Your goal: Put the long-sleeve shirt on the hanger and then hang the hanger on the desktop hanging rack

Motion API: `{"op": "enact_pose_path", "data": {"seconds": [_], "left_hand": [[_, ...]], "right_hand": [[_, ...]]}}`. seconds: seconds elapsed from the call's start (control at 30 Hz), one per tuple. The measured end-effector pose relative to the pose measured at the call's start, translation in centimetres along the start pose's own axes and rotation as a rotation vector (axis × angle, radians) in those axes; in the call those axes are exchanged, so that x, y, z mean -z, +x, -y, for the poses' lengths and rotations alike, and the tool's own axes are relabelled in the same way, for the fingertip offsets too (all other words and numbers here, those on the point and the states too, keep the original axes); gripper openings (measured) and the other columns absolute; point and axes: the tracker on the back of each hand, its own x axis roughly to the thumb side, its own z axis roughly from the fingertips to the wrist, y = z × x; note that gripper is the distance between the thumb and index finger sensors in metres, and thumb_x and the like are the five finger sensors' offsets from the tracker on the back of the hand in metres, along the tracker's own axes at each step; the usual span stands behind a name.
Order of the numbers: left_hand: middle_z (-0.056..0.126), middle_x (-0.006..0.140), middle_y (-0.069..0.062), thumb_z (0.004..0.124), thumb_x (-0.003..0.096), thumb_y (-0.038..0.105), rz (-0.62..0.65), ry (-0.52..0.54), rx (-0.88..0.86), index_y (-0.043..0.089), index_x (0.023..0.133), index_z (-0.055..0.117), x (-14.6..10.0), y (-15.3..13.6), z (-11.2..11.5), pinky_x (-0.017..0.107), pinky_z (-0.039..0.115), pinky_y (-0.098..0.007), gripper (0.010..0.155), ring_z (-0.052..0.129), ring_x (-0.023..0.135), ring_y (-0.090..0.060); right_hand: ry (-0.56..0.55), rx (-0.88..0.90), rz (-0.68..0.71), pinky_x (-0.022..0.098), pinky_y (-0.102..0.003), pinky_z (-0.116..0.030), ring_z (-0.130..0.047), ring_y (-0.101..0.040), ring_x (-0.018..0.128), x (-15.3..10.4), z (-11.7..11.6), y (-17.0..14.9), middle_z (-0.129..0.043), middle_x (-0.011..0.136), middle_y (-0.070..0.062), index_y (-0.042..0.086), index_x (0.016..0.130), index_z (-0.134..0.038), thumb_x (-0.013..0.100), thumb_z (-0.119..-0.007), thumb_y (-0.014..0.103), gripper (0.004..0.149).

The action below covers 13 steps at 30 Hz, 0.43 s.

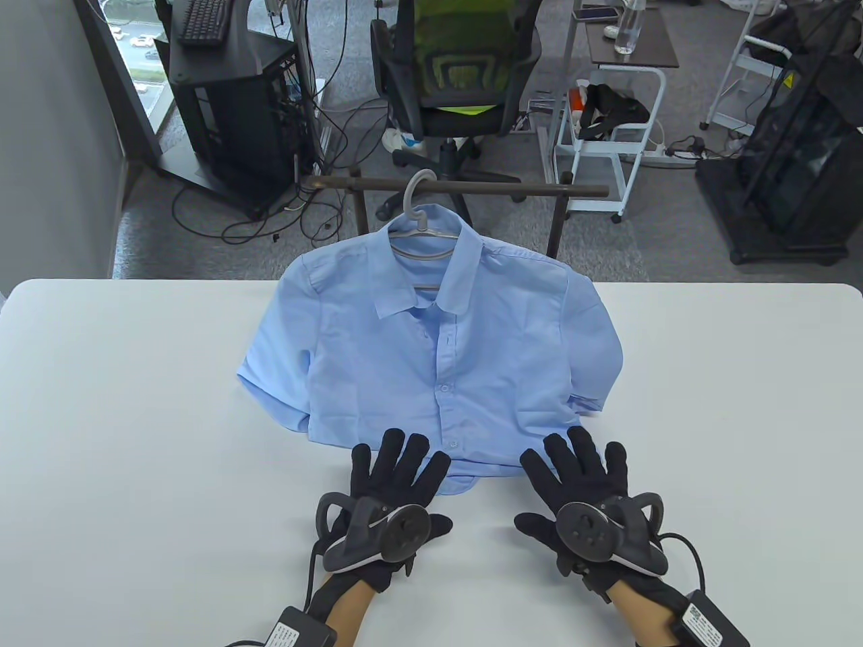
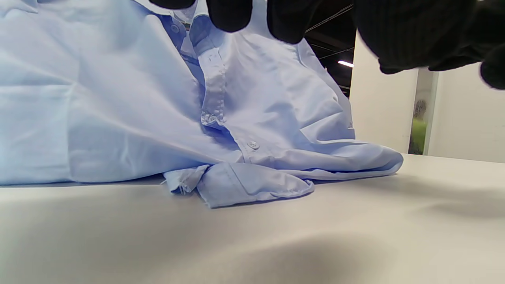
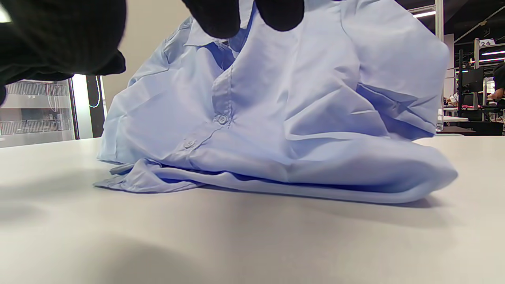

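Observation:
A light blue shirt hangs on a grey hanger, whose hook sits over the dark rack bar at the table's far edge. The shirt's lower part lies bunched on the white table, sleeves folded under. My left hand lies flat with straight fingers at the shirt's near hem, left of the button placket. My right hand lies the same way at the hem's right side. Both wrist views show the crumpled hem just past my fingertips. Neither hand holds anything.
The rack's dark posts stand behind the shirt. Beyond the table are an office chair, a computer stand with cables and white carts. Bare table stretches to both sides of the shirt.

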Motion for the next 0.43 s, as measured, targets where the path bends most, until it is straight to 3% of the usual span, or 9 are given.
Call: {"op": "enact_pose_path", "data": {"seconds": [0.43], "left_hand": [[0.039, 0.120, -0.011, 0.074, 0.0364, 0.066, -0.015, 0.014, -0.036, 0.029, 0.113, 0.050, -0.30, -0.47, -0.13, 0.070, 0.033, -0.073, 0.088, 0.036, 0.112, -0.046]], "right_hand": [[-0.005, 0.010, 0.006, 0.069, -0.079, -0.032, -0.041, -0.047, 0.107, -0.12, 0.06, 0.06, -0.049, 0.112, -0.014, 0.032, 0.107, -0.061, 0.037, -0.080, 0.067, 0.081]]}}
